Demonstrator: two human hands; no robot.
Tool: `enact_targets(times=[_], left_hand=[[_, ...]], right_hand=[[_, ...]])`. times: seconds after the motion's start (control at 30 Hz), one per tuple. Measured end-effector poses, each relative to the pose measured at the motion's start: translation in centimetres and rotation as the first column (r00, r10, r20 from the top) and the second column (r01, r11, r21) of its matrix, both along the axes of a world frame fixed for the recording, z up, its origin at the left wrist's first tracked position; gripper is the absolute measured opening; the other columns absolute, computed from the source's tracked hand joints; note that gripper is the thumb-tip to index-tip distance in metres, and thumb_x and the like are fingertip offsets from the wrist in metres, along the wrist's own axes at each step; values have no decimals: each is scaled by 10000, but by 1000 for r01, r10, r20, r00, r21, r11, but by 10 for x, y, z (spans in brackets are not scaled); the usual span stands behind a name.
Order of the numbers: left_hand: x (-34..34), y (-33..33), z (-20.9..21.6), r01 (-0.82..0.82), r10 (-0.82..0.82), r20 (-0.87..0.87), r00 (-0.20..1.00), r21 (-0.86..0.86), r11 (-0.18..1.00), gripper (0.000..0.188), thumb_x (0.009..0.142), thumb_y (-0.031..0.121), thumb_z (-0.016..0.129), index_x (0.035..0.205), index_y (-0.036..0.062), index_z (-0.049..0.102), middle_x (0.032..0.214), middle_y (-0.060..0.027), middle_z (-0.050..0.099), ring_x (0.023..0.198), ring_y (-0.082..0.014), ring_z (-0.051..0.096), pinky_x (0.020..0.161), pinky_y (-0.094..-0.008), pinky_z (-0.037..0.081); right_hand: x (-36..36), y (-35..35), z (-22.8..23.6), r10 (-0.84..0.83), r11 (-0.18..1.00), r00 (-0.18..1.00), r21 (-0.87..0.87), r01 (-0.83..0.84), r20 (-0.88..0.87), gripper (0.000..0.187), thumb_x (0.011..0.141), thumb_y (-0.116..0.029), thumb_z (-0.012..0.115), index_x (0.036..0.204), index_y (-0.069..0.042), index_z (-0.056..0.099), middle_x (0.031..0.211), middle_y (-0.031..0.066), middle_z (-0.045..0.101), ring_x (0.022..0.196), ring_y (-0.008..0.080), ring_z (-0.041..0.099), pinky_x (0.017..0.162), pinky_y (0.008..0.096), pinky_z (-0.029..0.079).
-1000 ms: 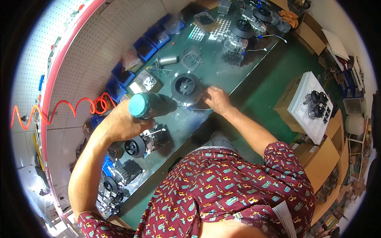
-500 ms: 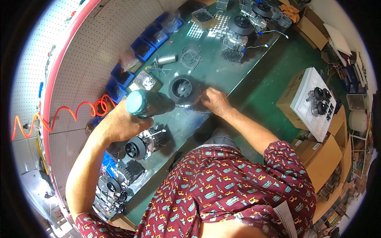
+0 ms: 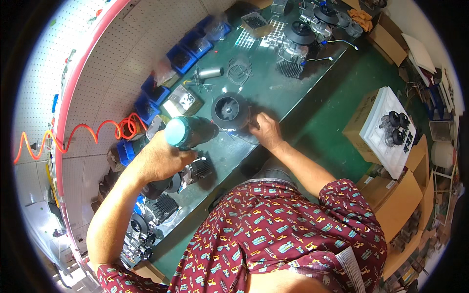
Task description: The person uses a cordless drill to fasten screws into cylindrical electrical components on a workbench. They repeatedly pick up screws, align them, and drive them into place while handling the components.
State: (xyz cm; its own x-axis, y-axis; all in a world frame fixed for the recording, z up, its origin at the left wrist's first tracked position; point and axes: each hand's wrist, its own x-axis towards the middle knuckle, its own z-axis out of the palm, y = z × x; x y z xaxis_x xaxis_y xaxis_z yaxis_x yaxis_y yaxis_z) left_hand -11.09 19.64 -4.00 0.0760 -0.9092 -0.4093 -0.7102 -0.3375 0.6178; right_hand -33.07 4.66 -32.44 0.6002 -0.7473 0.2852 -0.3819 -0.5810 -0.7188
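Note:
My left hand [image 3: 163,157] is wrapped round a teal and dark power screwdriver [image 3: 178,132]. The tool's front end points right, toward the lower left side of a motor unit with a black fan wheel [image 3: 229,108] on the green bench. A bit at its tip is too small to make out. On the unit's other side, the curled fingers of my right hand [image 3: 267,132] grip its lower right edge; the fingertips are partly hidden. Below the left hand sits another motor unit with cooling fins [image 3: 199,168], partly covered by my hand and wrist.
Blue bins [image 3: 181,58] of small parts line the pegboard wall. A coiled orange air hose [image 3: 97,129] hangs at left. Further along the bench lie wire loops [image 3: 238,69], a metal cylinder [image 3: 210,73] and finned motors [image 3: 293,49]. A white foam tray [image 3: 386,129] rests on cartons at right.
My left hand and the power screwdriver have shifted slightly right, nearer the fan unit. The right hand stays at the unit's edge. The whole view has shifted a little.

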Motion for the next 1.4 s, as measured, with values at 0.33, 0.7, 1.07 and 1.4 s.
enact_targets(times=[0.33, 0.7, 1.07, 1.4], left_hand=[[-14, -4, 15, -333, 358, -172, 918, 156, 930, 410, 883, 158, 666, 1259, 34, 562, 873, -39, 615, 736, -122, 578, 668, -320, 500], [-13, 49, -3, -358, 366, -288, 885, 83, 930, 505, 887, 141, 735, 1329, 28, 519, 1090, -82, 639, 823, -135, 573, 722, -305, 521], [-30, 66, -42, -394, 404, -401, 822, 111, 912, 417, 884, 170, 751, 1232, 32, 567, 892, -20, 616, 703, -106, 532, 637, -301, 473], [-37, 71, -50, -454, 441, -487, 754, 99, 885, 402, 874, 134, 751, 1209, 26, 557, 874, -23, 613, 716, -115, 541, 652, -299, 471]], right_hand=[[7, 7, -19, -132, 991, 991, -19, 132, -7, 253, 750, -127, 763, 880, -54, 559, 881, 139, 613, 811, 401, 635, 669, 478, 519], [-19, -16, -4, -512, -35, 825, 954, -299, 240, 283, 821, 112, 455, 1057, -3, 561, 1012, 142, 622, 913, 260, 640, 783, 404, 556], [-30, -31, -1, -445, -39, 813, 898, -437, 376, 156, 968, -8, 538, 1115, 28, 578, 1007, 172, 676, 925, 270, 690, 852, 402, 599], [-16, -26, 9, -197, 408, 960, 907, -102, 197, 150, 932, -83, 604, 1065, -15, 619, 837, 54, 681, 704, 107, 629, 608, 233, 510]])
